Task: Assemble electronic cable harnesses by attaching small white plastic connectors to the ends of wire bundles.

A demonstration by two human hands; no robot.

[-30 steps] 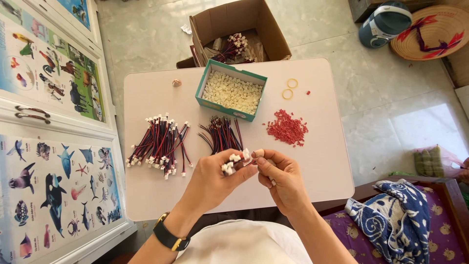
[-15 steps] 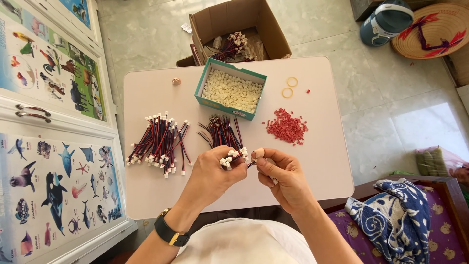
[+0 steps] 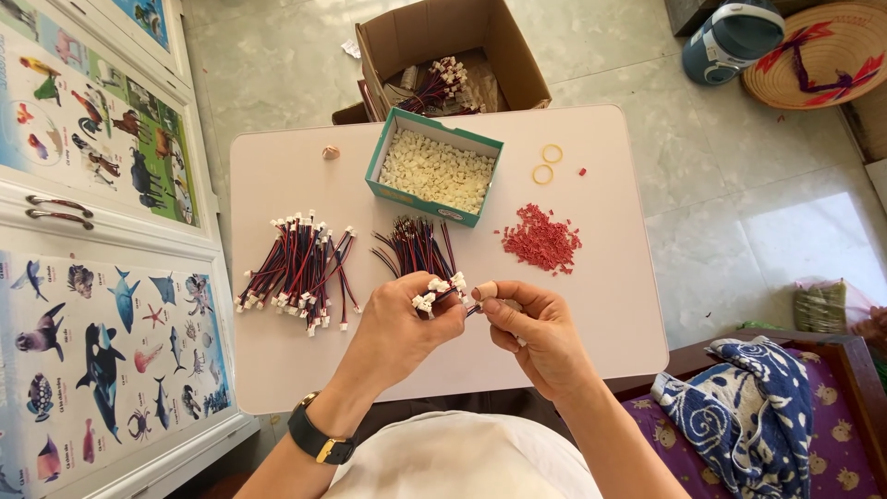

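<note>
Your left hand point(image 3: 407, 323) is closed round a small bundle of red-and-black wires point(image 3: 442, 288) with white connectors, held just above the near middle of the tabletop point(image 3: 610, 305) — only the connector ends poke out past your fingers, the rest is buried in the fist. Your right hand point(image 3: 536, 328) has its grip pressed together, thumb and forefinger pinching something right beside those connectors; it's too small and too covered to tell what. The wire ends behind your hands are partly blocked by the loose wire bunch point(image 3: 416, 245) lying just beyond them. Further left lies a larger wire pile point(image 3: 297, 268), already fitted with white connectors. A green box point(image 3: 434, 166) of pale connector housings sits at the far middle, a red heap of small parts point(image 3: 542, 240) to its right, two yellow rubber bands point(image 3: 547, 163) near the far right edge. Tabletop is plain white, low over a pale tiled floor point(image 3: 739, 222). A cardboard box point(image 3: 443, 46) with more wires stands past the far edge — its top is cut off by the frame. Animal posters point(image 3: 102, 305) cover the cabinet at left.
</note>
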